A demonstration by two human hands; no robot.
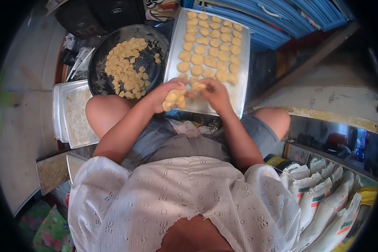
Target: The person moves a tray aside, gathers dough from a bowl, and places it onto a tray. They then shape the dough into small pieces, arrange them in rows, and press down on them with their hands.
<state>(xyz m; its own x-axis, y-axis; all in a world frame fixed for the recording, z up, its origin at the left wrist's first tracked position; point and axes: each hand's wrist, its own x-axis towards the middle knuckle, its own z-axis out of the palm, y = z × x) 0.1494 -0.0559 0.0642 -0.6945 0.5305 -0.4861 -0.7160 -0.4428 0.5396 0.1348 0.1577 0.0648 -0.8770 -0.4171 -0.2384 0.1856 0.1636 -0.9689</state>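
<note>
Several lumps of yellow dough [174, 100] are bunched in my left hand [163, 93], its fingers curled around them over the near left corner of the tray. My right hand [217, 95] pinches a single dough piece [198, 87] just to the right of it, above the metal baking tray [203, 108]. Rows of flattened dough pieces [210, 61] cover the far and middle parts of this tray. To the left, a round dark basin [155, 73] holds a heap of small dough pieces [124, 67].
Stacked metal trays [77, 115] lean left of my knee. Blue slatted crates [277, 17] stand beyond the baking tray, with a wooden beam [306, 59] slanting at the right. White printed packets [323, 201] line the lower right. Black drawers [98, 17] are at the far left.
</note>
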